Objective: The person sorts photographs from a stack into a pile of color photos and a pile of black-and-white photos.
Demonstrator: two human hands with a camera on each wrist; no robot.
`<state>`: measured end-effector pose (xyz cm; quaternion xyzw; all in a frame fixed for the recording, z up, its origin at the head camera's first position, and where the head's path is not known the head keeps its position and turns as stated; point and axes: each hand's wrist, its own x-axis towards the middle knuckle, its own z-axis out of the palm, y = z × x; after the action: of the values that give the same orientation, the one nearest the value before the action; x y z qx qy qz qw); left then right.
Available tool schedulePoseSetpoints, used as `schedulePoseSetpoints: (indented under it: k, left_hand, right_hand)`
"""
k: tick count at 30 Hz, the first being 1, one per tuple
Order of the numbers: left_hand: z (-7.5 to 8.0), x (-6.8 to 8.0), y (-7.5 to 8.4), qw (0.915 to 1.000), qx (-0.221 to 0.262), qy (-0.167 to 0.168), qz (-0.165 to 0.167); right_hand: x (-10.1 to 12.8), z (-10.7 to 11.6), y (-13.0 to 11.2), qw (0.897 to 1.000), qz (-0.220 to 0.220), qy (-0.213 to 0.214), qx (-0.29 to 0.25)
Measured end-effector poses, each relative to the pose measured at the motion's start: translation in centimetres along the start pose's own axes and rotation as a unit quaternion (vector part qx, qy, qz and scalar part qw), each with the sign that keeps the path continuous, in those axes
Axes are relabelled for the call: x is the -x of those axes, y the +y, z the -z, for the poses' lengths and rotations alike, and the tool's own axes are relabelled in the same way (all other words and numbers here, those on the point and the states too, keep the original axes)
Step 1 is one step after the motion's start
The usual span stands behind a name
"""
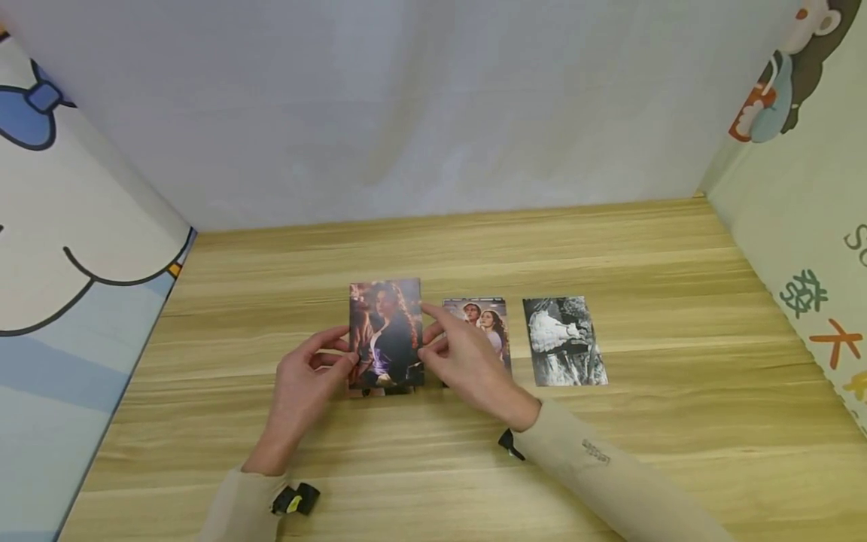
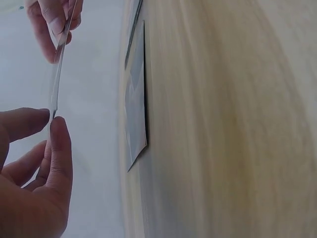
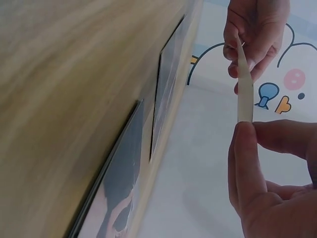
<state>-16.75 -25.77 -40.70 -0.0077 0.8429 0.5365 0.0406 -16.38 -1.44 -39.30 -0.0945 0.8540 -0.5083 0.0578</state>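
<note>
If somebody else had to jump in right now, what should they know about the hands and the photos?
Left hand: pinches the left edge of the colour photo, held above the wooden table.
Right hand: pinches the same photo's right edge.
Laid down: a couple photo, partly behind the right hand, and a black-and-white photo, flat in a row.
Done: two photos on the table.
Left: the held photo is not yet down; probably it goes left of the row.

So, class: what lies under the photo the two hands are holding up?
The held photo, pinched by the left hand and right hand, hangs above the wooden table. The wrist views show only air beneath it; the head view hides that patch of table.
</note>
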Motion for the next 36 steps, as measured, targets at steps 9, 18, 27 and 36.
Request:
schedulePoseSetpoints:
  k: [9,18,27,36]
  left_hand:
    - [0.5,-0.5,-0.3,0.9989,-0.046,0.002,0.007]
    - [0.9,-1.0,-0.8,0.9959,-0.089,-0.020,-0.004]
    - [1.3,-1.3,-0.8,0.9923,-0.117,-0.038,-0.013]
    - [1.4,-1.7,-1.1,0.9874,-0.147,-0.059,-0.011]
  right_hand:
    - [-0.5,-0.6,-0.3,1.000,0.013,-0.006,0.016]
    - [-1.2,-1.2,0.0,0.998,0.012,-0.023,0.057]
    - [-1.6,-1.6,0.2,0.995,0.029,-0.033,0.087]
    - [-2.0,-2.1,0.5,0.993,0.019,-0.041,0.110]
